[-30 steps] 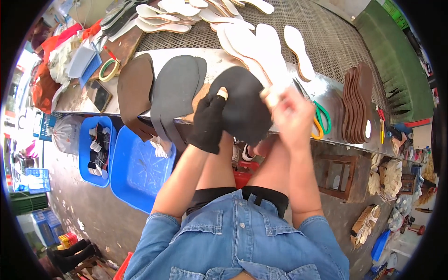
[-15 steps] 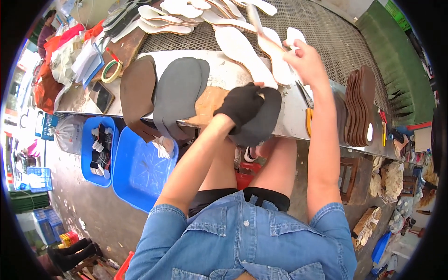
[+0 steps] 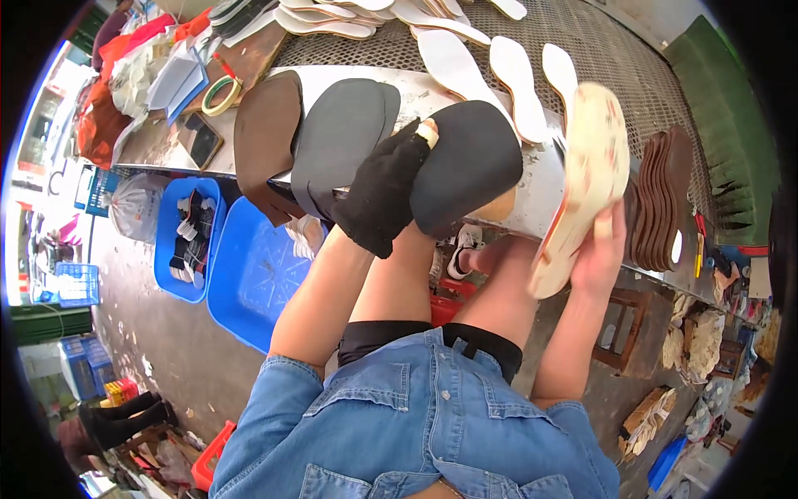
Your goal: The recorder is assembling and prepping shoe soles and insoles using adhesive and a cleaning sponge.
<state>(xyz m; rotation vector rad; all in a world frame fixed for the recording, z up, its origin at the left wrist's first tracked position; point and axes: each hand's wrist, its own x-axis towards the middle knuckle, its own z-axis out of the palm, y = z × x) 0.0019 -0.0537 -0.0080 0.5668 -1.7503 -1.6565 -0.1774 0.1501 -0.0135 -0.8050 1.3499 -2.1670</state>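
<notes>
My left hand [image 3: 378,195], in a black fingerless glove, pinches the edge of a black leather-like sheet piece [image 3: 474,162] with a rounded end, raised over the bench's near edge. To its right, my bare right hand [image 3: 597,254] grips a shoe insole [image 3: 590,158] near its lower end. The insole stands upright, its cream, blotchy face showing. Beyond the hands lie white insoles [image 3: 514,87] on the mesh top. Left of my gloved hand rest dark grey sheet pieces [image 3: 345,125] and brown sheet pieces [image 3: 268,125].
A row of brown pieces [image 3: 661,200] stands at the bench's right. On the left are a phone [image 3: 200,141], a tape roll [image 3: 222,96] and plastic bags. Below the bench's left edge sit two blue bins [image 3: 258,274]; a wooden stool [image 3: 636,333] stands at lower right.
My right hand has come back from the far insoles toward me, with an insole now plainly in it. My left hand has turned and lifted the black sheet piece, showing its broad face.
</notes>
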